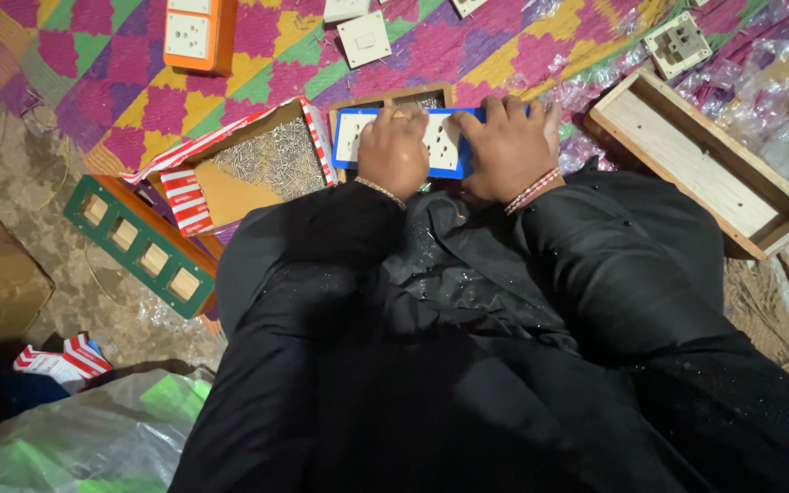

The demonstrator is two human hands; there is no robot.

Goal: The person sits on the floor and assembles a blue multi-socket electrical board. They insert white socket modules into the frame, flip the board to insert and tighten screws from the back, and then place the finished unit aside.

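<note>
Both your hands press flat on a blue-framed white socket board [440, 141] lying just past your lap. Left hand [393, 151] curls over its left half; right hand [510, 146] spreads open over its right. Left of your left hand, the screw box [271, 160] sits open; a slip might spill it.

Floor workshop: switch plates [364, 38], screw box [271, 162]
</note>
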